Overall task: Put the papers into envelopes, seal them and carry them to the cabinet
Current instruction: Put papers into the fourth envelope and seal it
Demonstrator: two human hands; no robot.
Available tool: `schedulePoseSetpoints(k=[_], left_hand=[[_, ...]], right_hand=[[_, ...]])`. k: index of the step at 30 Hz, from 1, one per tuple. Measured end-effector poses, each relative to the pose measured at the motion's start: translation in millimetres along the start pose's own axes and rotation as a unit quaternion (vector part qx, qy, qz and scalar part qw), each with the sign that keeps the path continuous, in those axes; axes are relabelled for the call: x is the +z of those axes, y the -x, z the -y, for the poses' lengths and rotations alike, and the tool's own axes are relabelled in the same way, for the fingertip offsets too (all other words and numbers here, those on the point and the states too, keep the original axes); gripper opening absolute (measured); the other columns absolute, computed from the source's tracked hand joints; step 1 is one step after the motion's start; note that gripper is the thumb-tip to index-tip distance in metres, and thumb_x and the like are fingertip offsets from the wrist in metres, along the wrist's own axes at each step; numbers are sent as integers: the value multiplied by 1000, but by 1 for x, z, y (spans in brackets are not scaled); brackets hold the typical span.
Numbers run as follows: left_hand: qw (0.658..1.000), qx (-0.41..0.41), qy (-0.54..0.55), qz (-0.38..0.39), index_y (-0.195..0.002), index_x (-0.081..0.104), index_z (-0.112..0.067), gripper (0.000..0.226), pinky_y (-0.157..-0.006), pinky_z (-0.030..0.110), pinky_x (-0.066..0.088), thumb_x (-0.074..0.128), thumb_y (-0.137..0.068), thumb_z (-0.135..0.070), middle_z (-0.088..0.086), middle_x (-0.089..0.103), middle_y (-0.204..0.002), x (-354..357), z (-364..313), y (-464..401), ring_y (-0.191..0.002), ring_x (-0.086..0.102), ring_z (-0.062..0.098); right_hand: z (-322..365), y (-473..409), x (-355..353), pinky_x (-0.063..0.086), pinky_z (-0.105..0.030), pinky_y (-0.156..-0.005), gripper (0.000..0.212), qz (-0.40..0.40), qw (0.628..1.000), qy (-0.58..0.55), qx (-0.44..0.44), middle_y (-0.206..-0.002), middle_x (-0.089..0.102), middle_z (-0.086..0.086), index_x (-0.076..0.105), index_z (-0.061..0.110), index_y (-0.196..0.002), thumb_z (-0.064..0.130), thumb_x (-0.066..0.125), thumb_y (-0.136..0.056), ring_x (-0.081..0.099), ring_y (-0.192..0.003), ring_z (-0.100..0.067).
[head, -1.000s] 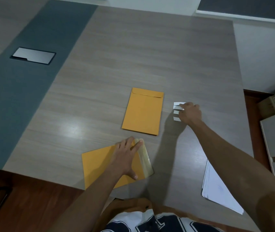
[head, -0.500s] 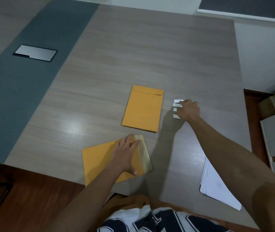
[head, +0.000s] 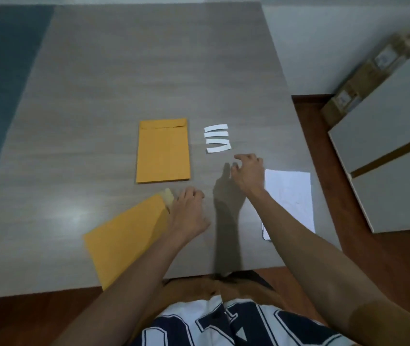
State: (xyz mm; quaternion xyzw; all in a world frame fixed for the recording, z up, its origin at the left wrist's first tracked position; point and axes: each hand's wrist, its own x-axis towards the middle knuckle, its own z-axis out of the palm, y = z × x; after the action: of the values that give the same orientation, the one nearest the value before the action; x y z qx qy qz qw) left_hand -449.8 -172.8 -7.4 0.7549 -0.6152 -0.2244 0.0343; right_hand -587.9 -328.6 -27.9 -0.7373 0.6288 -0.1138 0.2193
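Now, step in hand: sealing the near envelope, which lies tilted at the table's front edge.
Left hand: curled loosely on the envelope's mouth end, by its pale flap; whether it grips is unclear.
Right hand: raised, fingers spread, holding nothing visible.
Strips: four white ones, lying just beyond the right hand.
Papers: stacked at right, untouched.
Second envelope: flat, mid-table.
Next: likely pinch one strip and press it over the flap.
Change: the right hand was on the strips a second ago; it has pulled back.
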Motion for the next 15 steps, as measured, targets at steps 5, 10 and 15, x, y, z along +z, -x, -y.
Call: schedulePoseSetpoints(k=[5, 10, 15], left_hand=[[991, -2, 116, 67, -132, 53, -11, 59, -103, 42, 42, 65, -81, -37, 8, 50, -130, 25, -55, -17, -124, 45, 28], [972, -70, 203, 94, -117, 62, -14, 61, -96, 42, 50, 55, -69, -50, 7, 56, -119, 53, -99, -38, -109, 58, 28], [948, -146, 267, 93, -105, 58, -19, 63, -85, 47, 56, 51, -56, -58, 3, 64, -110, 69, -132, -54, -96, 67, 30]], right_hand=[[-62, 49, -23, 42, -42, -94, 34, -50, 995, -8, 85, -129, 56, -9, 63, 20, -122, 33, 54, -92, 46, -120, -29], [-124, 87, -48, 42, -41, -95, 46, -78, 975, 25, 207, -128, 55, -11, 58, 16, -124, 40, 59, -85, 48, -117, -30], [-167, 102, -55, 45, -39, -95, 63, -51, 969, 42, 236, -128, 52, -11, 53, 13, -125, 55, 64, -80, 47, -116, -27]])
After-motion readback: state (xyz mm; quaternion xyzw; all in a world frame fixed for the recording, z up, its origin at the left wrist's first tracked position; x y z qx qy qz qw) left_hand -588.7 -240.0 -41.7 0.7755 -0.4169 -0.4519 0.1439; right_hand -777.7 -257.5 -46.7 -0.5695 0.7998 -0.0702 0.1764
